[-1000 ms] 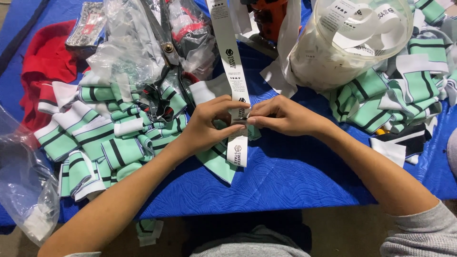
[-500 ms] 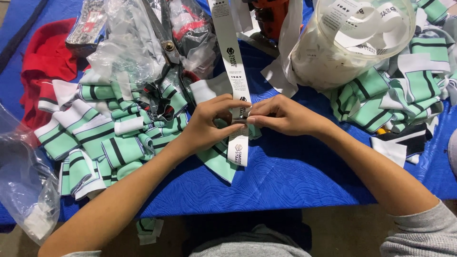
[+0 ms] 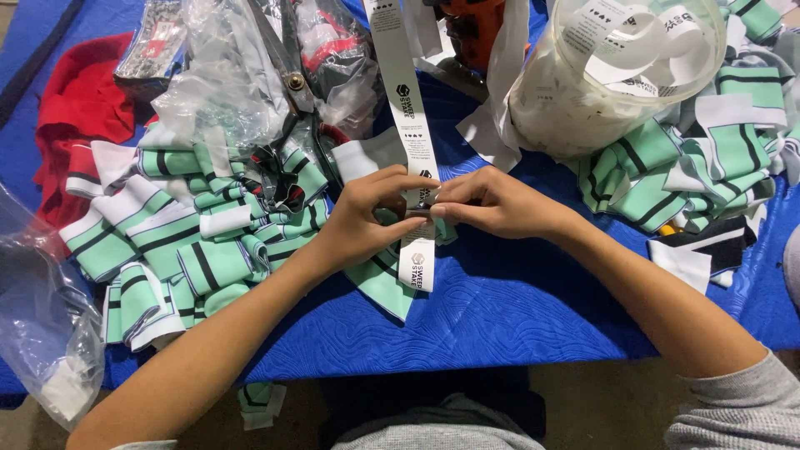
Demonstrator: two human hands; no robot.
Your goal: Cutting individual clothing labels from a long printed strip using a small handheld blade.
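A white label tape [image 3: 406,125] is pinched between both hands at the centre of the frame, over a blue quilted table cover [image 3: 500,308].

The tape is gripped by the fingertips of the left hand [image 3: 367,218] and the right hand [image 3: 492,202], thumbs and forefingers pressed together on it; its free end is hung just below them, over a mint-green striped cloth piece [image 3: 379,279]. Mint, white and black striped cloth pieces [image 3: 183,242] are heaped at centre left, and more [image 3: 692,167] at upper right. A clear plastic tub [image 3: 617,75] of coiled tape is seen at the top right, crumpled clear plastic bags [image 3: 225,75] at upper left beside a red cloth [image 3: 79,108]. Bare floor [image 3: 600,417] is seen along the bottom edge.
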